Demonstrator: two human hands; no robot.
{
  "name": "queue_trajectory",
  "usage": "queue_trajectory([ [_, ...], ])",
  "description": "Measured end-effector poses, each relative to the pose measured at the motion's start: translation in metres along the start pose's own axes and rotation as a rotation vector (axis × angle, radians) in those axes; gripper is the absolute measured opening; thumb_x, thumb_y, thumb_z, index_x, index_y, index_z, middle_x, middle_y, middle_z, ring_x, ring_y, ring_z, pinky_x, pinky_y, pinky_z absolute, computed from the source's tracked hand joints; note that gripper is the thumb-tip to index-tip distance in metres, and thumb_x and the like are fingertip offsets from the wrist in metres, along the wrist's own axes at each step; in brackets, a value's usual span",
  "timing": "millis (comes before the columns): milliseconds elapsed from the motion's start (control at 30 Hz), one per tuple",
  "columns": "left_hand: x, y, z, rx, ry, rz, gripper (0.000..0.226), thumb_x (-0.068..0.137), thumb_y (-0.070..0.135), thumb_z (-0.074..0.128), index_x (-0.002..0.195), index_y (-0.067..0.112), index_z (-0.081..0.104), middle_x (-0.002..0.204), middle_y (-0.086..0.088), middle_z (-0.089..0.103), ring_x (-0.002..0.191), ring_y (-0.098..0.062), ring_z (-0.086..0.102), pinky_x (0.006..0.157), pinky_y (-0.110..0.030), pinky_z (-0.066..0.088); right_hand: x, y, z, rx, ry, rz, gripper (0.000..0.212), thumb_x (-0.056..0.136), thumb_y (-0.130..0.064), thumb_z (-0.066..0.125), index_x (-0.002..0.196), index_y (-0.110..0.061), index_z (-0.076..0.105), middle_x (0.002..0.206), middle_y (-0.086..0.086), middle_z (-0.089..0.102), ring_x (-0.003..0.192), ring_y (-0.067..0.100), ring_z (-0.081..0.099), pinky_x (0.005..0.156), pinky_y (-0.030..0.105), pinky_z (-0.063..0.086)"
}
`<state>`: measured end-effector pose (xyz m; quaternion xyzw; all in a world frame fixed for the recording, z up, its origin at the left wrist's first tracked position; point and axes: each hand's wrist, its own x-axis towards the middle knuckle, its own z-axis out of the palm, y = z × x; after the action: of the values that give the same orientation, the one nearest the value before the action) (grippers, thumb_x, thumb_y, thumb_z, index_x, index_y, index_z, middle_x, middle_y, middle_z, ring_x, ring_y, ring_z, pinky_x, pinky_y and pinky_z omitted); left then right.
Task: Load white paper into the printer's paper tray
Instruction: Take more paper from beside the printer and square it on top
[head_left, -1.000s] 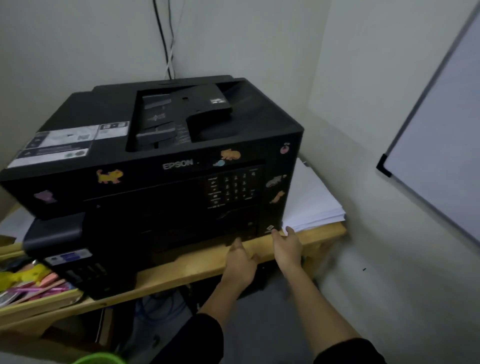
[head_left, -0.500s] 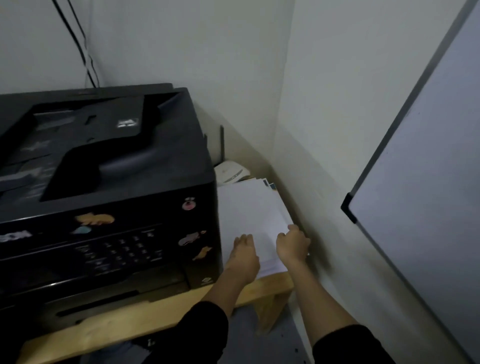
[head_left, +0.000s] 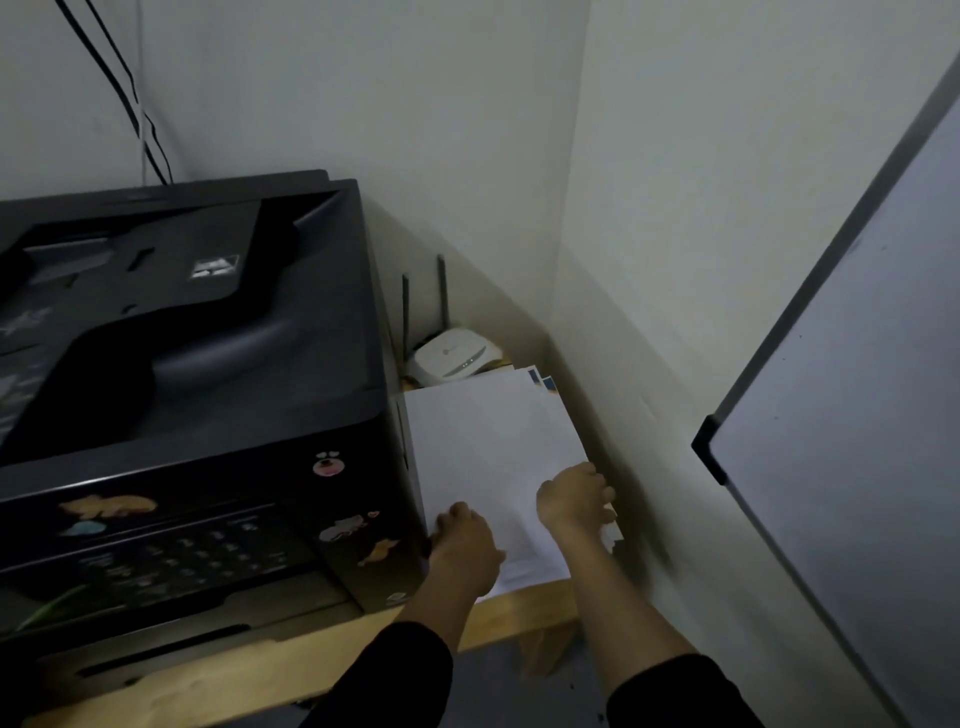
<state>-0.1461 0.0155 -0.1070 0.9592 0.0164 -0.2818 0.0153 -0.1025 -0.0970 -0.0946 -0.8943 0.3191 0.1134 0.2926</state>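
A stack of white paper (head_left: 488, 447) lies on the wooden table, squeezed between the wall and the right side of the black printer (head_left: 208, 395). My left hand (head_left: 465, 545) grips the stack's near left corner, close against the printer. My right hand (head_left: 574, 499) holds the stack's right edge, fingers curled around it. Stickers dot the printer's front, and its closed lower tray slot (head_left: 171, 654) shows at the bottom left.
A white router (head_left: 457, 356) with two antennas stands behind the paper in the corner. The wooden table edge (head_left: 519, 608) runs under my forearms. A whiteboard (head_left: 852, 467) leans on the right wall. Cables (head_left: 135, 104) hang down the wall behind the printer.
The view has swung right from the printer's front to the paper stack. Both hands moved from the table edge onto the stack; the left hand now sits at its near left corner.
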Motion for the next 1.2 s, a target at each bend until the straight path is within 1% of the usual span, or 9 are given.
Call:
queue_trajectory([
  [233,0.001,0.002,-0.001,0.028,-0.008,-0.019,0.059,0.097,0.044,0.041,0.136,0.000,0.037,0.135,-0.018,0.035,0.120,-0.031,0.044,0.099,-0.036,0.045,0.010,-0.010,-0.013,0.117,-0.104,-0.076,0.053,0.090,-0.016,0.057,0.134,0.001,0.032,0.118,0.015,0.063,0.103,0.030,0.064,0.082,0.034,0.052],
  [433,0.001,0.003,-0.004,0.002,0.006,-0.012,0.056,0.097,0.042,0.043,0.135,0.002,0.037,0.138,-0.016,0.032,0.122,-0.031,0.043,0.102,-0.037,0.045,0.013,-0.012,-0.011,0.008,-0.114,-0.103,0.030,0.096,-0.015,0.047,0.119,0.000,0.059,0.116,0.014,0.066,0.104,0.027,0.064,0.088,0.034,0.052],
  [567,0.002,0.007,-0.014,-0.195,-0.020,-0.058,0.048,0.100,0.039,0.035,0.134,0.006,0.039,0.142,-0.015,0.029,0.127,-0.032,0.039,0.103,-0.039,0.041,0.006,-0.012,-0.016,0.065,-0.013,-0.145,0.027,0.097,-0.016,0.047,0.112,-0.001,0.063,0.112,0.015,0.068,0.098,0.028,0.067,0.079,0.033,0.055],
  [733,-0.005,0.017,-0.048,-0.559,0.064,-0.255,0.053,0.101,0.031,0.029,0.144,0.000,0.023,0.150,-0.020,0.022,0.138,-0.037,0.026,0.113,-0.045,0.030,0.014,-0.013,-0.048,0.294,-0.042,-0.123,0.027,0.093,-0.010,0.046,0.108,0.004,0.064,0.109,0.019,0.067,0.094,0.035,0.064,0.066,0.027,0.042],
  [833,-0.008,0.024,-0.076,-0.677,0.115,-0.364,0.062,0.099,0.034,0.033,0.146,-0.001,0.015,0.154,-0.022,0.012,0.142,-0.039,0.018,0.114,-0.049,0.027,0.018,-0.015,-0.071,0.313,-0.092,-0.149,0.026,0.092,-0.006,0.046,0.075,0.002,0.064,0.094,0.020,0.068,0.101,0.035,0.064,0.054,0.022,0.043],
  [933,-0.018,0.032,-0.107,-0.537,0.227,-0.363,0.070,0.094,0.036,0.041,0.148,-0.001,0.016,0.156,-0.024,0.008,0.143,-0.042,0.011,0.116,-0.051,0.019,0.012,-0.018,-0.097,0.396,-0.074,-0.131,0.036,0.101,-0.014,0.034,0.110,0.002,0.064,0.123,0.017,0.064,0.116,0.028,0.059,0.083,0.022,0.046],
  [1000,-0.034,0.039,-0.132,-0.371,0.357,-0.304,0.073,0.090,0.033,0.047,0.147,-0.003,0.018,0.154,-0.029,0.010,0.142,-0.045,0.016,0.113,-0.055,0.020,0.004,-0.016,-0.107,0.634,-0.102,-0.057,0.036,0.101,-0.014,0.038,0.120,0.009,0.057,0.118,0.020,0.064,0.102,0.026,0.060,0.080,0.022,0.049],
  [1100,-0.054,0.046,-0.171,-0.239,0.507,-0.258,0.076,0.090,0.035,0.050,0.145,-0.006,0.019,0.151,-0.030,0.017,0.136,-0.043,0.029,0.108,-0.049,0.033,0.005,-0.016,-0.111,0.771,-0.179,-0.016,0.034,0.095,-0.005,0.051,0.123,0.015,0.052,0.079,0.011,0.056,0.073,0.025,0.052,0.087,0.036,0.052],
  [1200,-0.068,0.037,-0.211,-0.313,0.575,-0.215,0.075,0.092,0.030,0.051,0.145,-0.011,0.017,0.148,-0.028,0.025,0.129,-0.037,0.042,0.096,-0.041,0.046,-0.010,-0.026,-0.130,0.698,-0.212,-0.077,0.023,0.097,-0.008,0.050,0.098,0.015,0.054,0.089,0.017,0.051,0.077,0.026,0.049,0.066,0.038,0.048],
])
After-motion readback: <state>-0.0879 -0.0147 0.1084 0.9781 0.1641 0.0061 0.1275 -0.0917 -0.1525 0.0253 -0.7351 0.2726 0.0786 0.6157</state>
